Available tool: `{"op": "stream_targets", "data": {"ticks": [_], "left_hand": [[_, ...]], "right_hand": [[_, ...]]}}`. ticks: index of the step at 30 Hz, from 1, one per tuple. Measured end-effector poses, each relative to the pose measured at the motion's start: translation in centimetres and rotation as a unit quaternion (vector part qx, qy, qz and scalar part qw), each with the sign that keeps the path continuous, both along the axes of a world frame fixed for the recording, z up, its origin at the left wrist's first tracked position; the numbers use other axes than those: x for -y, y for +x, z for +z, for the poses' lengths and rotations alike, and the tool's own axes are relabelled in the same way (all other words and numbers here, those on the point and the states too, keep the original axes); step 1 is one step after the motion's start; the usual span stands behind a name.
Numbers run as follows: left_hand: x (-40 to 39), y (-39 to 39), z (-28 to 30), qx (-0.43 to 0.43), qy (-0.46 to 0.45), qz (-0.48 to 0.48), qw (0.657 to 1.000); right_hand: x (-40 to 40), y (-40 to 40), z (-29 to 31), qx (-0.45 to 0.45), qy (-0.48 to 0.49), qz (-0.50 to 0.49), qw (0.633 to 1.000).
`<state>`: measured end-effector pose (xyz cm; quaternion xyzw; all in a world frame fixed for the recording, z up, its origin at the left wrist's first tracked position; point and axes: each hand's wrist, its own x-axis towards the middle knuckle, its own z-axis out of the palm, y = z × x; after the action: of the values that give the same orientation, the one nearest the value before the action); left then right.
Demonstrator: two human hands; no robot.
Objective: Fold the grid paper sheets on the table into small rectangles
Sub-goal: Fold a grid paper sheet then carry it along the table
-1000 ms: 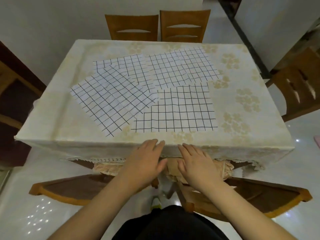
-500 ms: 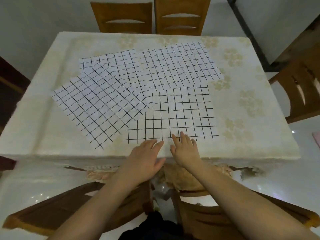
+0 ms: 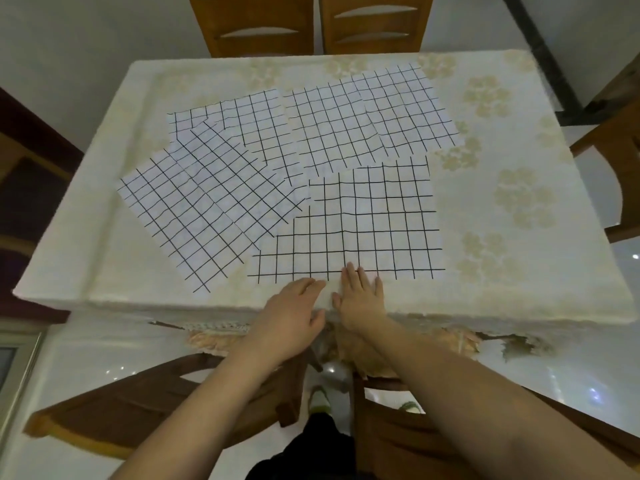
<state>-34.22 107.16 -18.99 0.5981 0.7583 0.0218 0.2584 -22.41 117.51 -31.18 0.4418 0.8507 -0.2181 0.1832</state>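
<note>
Several white sheets of black grid paper lie flat and overlapping on the cream tablecloth. The nearest sheet (image 3: 367, 230) sits front and centre. Angled sheets (image 3: 194, 216) fan out to its left, and others (image 3: 374, 123) lie behind it. My right hand (image 3: 360, 299) lies flat, palm down, with its fingertips on the near edge of the nearest sheet. My left hand (image 3: 294, 313) rests beside it at the table's front edge, fingers together, touching that sheet's near edge. Neither hand grips anything.
The table (image 3: 519, 271) wears a cream floral cloth with a lace fringe. Two wooden chairs (image 3: 311, 26) stand at the far side, another chair (image 3: 613, 161) at the right, and chair backs (image 3: 138, 417) sit close below my arms. The floor is glossy.
Both hands have come up from the table's front edge onto the cloth. My right hand's fingers have reached the near edge of the closest sheet. The camera has moved closer.
</note>
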Motion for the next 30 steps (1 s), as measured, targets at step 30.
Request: {"op": "stream_targets", "data": {"ticks": [30], "left_hand": [[-13.1, 12.8, -6.7, -0.026, 0.023, -0.131, 0.991]], "right_hand": [[-4.3, 25.6, 0.5, -0.221, 0.151, -0.124, 0.955]]}}
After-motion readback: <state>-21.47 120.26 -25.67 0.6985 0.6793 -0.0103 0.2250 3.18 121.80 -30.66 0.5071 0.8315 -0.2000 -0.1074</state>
